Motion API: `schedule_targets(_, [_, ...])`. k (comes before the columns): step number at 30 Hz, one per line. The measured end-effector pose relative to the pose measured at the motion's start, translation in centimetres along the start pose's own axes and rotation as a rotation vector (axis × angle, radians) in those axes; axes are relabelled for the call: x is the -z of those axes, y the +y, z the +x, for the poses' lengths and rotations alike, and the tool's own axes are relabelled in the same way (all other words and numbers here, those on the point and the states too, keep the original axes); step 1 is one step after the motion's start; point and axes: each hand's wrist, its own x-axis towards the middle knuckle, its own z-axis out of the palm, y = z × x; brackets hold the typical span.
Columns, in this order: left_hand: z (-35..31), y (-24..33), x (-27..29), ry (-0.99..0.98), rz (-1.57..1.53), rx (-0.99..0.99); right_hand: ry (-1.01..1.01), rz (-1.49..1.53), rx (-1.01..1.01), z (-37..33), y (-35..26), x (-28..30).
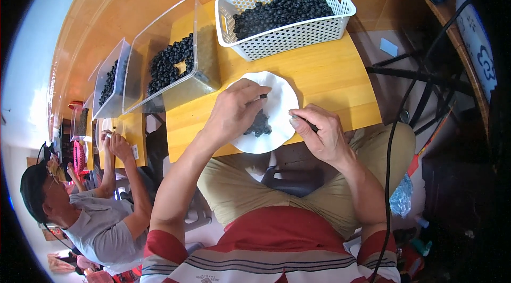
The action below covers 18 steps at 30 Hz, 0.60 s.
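Left grip [234, 110]: thumb and fingertips pinched on one small dark berry-like piece [263, 95], over the white plate [283, 94]. Right grip [326, 133]: pinched around a dark object [305, 122] at the plate's right edge; its kind cannot be told. Loose pile [261, 125] of similar pieces on the plate, partly under the left grip. Technique, as judged: light fingertip pressure to avoid crushing; both grips kept above the plate to catch drops; wrist clear of the pile. Beyond, on the wooden counter [332, 86]: perforated white basket [293, 44] and clear bin [208, 62], both holding more.
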Motion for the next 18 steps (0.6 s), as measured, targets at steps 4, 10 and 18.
schedule_targets(4, [-2.2,-0.5,-0.4,0.034,-0.835,0.344,-0.013,0.008,0.002,0.0,0.1,-0.1])
schedule_targets(10, [-4.7,0.3,-1.1,0.170,-1.423,0.527,0.002,0.026,-0.021,0.0,-0.1,-0.4])
schedule_targets(18, [-7.1,1.0,-3.3,0.170,-1.683,0.578,0.013,0.059,0.167,0.0,-0.9,-1.5])
